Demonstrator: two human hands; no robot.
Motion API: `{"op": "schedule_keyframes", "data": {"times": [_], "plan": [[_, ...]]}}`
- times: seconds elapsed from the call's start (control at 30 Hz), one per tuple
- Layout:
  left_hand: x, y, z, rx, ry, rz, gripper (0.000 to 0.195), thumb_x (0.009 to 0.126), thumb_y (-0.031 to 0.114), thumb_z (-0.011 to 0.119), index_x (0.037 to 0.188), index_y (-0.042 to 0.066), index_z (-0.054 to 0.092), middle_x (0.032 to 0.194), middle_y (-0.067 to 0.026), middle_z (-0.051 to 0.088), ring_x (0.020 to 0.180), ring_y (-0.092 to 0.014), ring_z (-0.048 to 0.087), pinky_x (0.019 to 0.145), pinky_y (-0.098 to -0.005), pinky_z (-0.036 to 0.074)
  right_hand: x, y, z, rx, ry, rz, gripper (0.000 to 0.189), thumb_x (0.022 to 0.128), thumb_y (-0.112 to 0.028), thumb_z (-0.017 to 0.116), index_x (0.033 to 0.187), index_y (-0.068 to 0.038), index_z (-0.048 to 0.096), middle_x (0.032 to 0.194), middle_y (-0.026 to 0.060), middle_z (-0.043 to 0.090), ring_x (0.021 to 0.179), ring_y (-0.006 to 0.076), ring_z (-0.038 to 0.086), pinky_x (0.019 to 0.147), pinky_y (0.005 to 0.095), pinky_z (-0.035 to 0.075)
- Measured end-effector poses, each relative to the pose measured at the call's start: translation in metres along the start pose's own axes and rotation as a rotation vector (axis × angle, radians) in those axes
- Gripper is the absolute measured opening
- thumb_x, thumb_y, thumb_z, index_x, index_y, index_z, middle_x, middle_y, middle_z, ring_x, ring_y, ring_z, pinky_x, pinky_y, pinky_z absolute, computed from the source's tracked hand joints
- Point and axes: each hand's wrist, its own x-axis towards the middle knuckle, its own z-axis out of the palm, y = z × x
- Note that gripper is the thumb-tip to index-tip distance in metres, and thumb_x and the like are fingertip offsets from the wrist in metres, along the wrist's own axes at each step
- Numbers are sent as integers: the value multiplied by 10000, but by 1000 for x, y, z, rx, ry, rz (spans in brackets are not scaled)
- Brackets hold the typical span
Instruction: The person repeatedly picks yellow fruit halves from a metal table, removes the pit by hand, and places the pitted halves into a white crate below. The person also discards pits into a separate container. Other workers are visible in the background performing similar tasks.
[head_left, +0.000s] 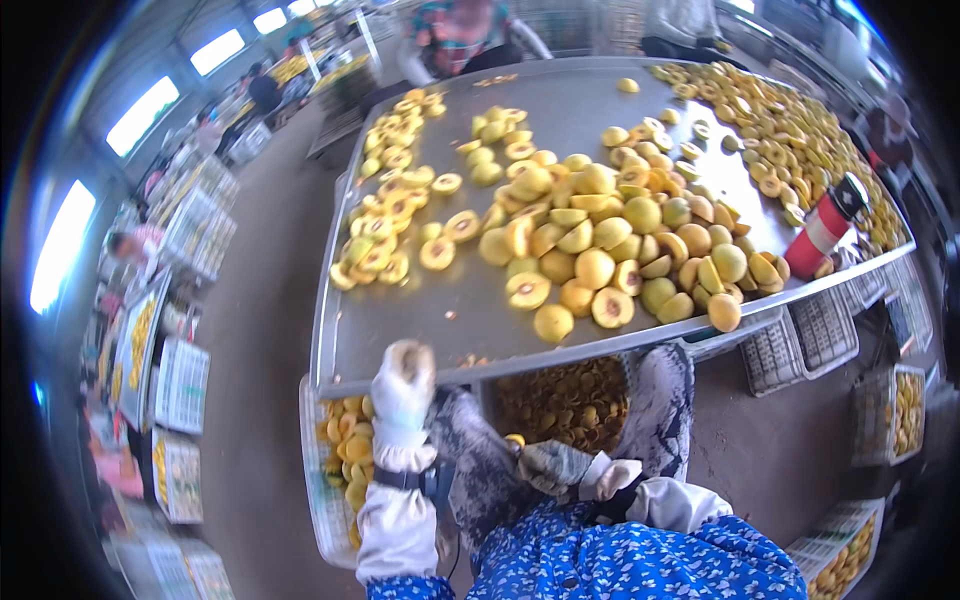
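Note:
My left hand (405, 379), in a whitish glove, is at the near left edge of the metal table (465, 315). Its fingers are curled, and blur hides whether anything is in them. Low over my lap, my right hand (556, 466) wears a greyish, stained glove. It is closed, with a small yellow thing (514, 441) showing at its fingertips; what it is I cannot tell. On the table lies a large heap of whole and halved yellow peaches (596, 225). Halves with open, reddish centres (382, 232) line the left side.
Below my left arm stands a crate (319, 480) of peach halves. Between my knees a container holds brownish-yellow scraps (566, 401). A red bottle with a black lid (821, 232) stands at the table's right. Across the table sits a person (457, 34). Plastic crates (799, 345) stand at right.

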Motion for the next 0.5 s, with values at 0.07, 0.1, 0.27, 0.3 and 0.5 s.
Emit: {"op": "schedule_keyframes", "data": {"times": [0.07, 0.1, 0.27, 0.3, 0.5], "plan": [[39, 27, 51, 285, -124, 220, 346, 845, 312, 656, 1076, 62, 599, 899, -151, 650, 739, -287, 651, 659, -378, 526, 4, 4, -4, 31, 30, 12, 425, 964, -488, 464, 787, -118, 576, 535, -43, 464, 386, 71, 377, 352, 234, 267], [52, 38, 76, 424, -199, 263, 404, 821, 326, 665, 1138, 90, 581, 1050, -174, 639, 828, -327, 653, 734, -414, 532, 3, 3, -7, 51, 46, 31, 429, 965, -491, 456, 786, -119, 571, 523, -45, 453, 374, 71, 365, 345, 236, 263], [86, 54, 150, 764, -816, 508, 624, 764, 226, 680, 1346, 173, 461, 1311, -172, 462, 1050, -349, 573, 900, -434, 483, -9, -19, -19, 104, 208, 129, 385, 955, -481, 487, 811, -131, 557, 528, -52, 447, 367, 71, 363, 337, 238, 271], [87, 51, 154, 720, -836, 407, 622, 755, 211, 691, 1335, 167, 471, 1313, -166, 462, 1063, -349, 568, 917, -435, 475, -11, -23, -18, 137, 214, 97, 373, 957, -470, 492, 815, -132, 559, 537, -53, 452, 376, 69, 368, 346, 235, 275], [65, 47, 121, 206, -639, 226, 376, 726, 139, 721, 1090, 76, 649, 1107, -113, 571, 968, -303, 623, 846, -355, 517, -13, -37, -12, 199, 368, -276, 191, 969, -308, 540, 882, -140, 570, 660, -88, 507, 481, 39, 412, 434, 197, 309]]}}
